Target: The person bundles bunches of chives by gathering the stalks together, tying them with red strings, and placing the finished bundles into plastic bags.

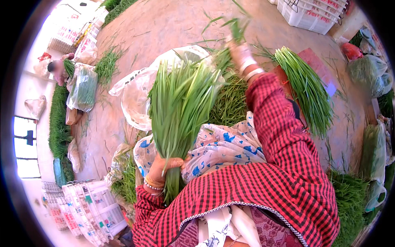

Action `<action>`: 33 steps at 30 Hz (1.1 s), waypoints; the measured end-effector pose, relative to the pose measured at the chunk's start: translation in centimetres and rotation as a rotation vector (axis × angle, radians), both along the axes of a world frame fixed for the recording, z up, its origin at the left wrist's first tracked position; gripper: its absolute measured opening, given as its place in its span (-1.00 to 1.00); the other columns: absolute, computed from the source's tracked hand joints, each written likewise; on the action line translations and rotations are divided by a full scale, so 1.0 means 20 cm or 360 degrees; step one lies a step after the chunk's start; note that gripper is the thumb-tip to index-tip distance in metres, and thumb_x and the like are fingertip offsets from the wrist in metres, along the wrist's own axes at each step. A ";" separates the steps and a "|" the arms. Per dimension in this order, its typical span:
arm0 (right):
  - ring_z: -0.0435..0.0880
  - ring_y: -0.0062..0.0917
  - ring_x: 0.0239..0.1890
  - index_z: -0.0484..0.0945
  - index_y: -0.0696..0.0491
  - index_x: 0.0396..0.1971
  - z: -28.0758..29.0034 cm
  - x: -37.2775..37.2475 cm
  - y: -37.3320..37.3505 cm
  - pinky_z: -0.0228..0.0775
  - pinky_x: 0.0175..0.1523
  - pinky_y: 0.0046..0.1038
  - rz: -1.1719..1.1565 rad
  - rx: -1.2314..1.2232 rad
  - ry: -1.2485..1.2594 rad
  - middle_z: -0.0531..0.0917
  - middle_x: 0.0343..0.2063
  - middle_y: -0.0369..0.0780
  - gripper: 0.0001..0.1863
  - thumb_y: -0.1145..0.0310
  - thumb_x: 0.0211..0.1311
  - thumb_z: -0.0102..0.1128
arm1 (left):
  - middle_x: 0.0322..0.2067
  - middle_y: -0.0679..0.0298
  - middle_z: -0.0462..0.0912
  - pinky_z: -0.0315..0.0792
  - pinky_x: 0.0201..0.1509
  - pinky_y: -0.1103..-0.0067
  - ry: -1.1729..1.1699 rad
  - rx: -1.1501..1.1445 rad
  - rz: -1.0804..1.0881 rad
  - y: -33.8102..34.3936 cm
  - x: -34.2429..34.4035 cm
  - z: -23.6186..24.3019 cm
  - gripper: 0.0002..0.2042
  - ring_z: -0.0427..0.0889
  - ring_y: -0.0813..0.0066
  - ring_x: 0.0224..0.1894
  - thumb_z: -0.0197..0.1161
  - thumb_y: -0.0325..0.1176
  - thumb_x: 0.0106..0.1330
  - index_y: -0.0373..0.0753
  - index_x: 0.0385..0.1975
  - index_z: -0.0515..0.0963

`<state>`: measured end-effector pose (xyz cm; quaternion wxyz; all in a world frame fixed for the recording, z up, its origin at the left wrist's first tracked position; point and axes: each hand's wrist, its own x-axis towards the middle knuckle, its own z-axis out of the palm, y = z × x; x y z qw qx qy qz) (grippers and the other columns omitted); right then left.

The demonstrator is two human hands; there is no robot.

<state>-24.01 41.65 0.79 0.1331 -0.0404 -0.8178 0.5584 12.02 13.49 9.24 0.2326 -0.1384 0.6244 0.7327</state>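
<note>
My left hand (166,166) is wrapped round the lower part of a thick bunch of garlic chives (181,103), which stands upright in front of me with its pale ends fanned out at the top. My right hand (240,51) is stretched far forward, closed on some loose chive blades (236,31) that are smeared by motion. Below that arm, a heap of loose chive leaves (230,103) lies on the floor beyond my patterned cloth (230,148). To the right, a neat pile of chives (304,90) rests on a reddish board (314,66).
A clear plastic bag (135,99) lies behind the bunch. White crates (310,14) stand at the far right, and stacked crates (96,210) at the lower left. Bagged greens (82,90) and another person (59,70) are at the left. More greens (349,201) lie at the right.
</note>
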 end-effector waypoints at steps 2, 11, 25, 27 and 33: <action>0.67 -0.12 -0.35 0.62 0.23 -0.35 0.11 -0.02 0.16 0.46 -0.16 -0.20 -0.0120 -0.0342 -0.0322 0.69 -0.43 -0.01 -0.45 -0.06 0.33 0.08 | -0.30 0.02 0.69 0.53 -0.25 0.51 -0.0054 0.0049 0.0134 -0.01 0.09 0.08 -0.64 0.66 0.34 -0.36 0.37 -0.51 0.06 -0.50 -0.13 0.54; 0.50 -0.13 0.18 0.52 0.09 0.12 -0.05 0.31 0.37 0.34 0.24 -0.27 0.1009 0.1299 -0.0795 0.51 0.12 0.06 -0.29 -0.15 0.11 0.26 | -0.24 0.03 0.68 0.51 -0.18 0.51 -0.0306 0.0134 0.0204 -0.16 0.14 -0.02 -0.75 0.65 0.33 -0.25 0.32 -0.48 0.08 -0.48 -0.26 0.62; 0.66 -0.27 -0.21 0.59 0.06 -0.21 0.03 0.64 -0.17 0.44 -0.06 -0.29 0.1426 0.0068 0.0454 0.67 -0.34 -0.10 -0.75 0.22 0.39 0.02 | -0.10 0.07 0.67 0.55 0.00 0.50 -0.0127 -0.0050 0.0150 -0.18 0.17 -0.01 -0.54 0.67 0.33 -0.09 0.30 -0.64 0.04 -0.48 0.03 0.50; 0.65 -0.36 -0.27 0.59 0.06 -0.11 -0.03 0.62 -0.14 0.48 -0.08 -0.35 0.1365 -0.0058 0.0485 0.68 -0.33 -0.16 -0.77 0.30 0.40 0.04 | -0.10 0.08 0.67 0.55 0.00 0.50 -0.0160 -0.0111 0.0193 -0.16 0.16 0.02 -0.53 0.67 0.34 -0.10 0.32 -0.65 0.03 -0.47 0.04 0.50; 0.52 -0.66 -0.49 0.62 0.04 -0.36 0.00 0.27 0.20 0.39 -0.36 -0.58 0.0651 0.0059 0.0341 0.58 -0.58 -0.41 -0.77 0.25 0.44 0.06 | -0.11 0.10 0.68 0.57 0.00 0.50 -0.0155 -0.0337 0.0203 -0.18 0.23 0.03 -0.61 0.69 0.37 -0.14 0.35 -0.61 0.05 -0.49 -0.05 0.55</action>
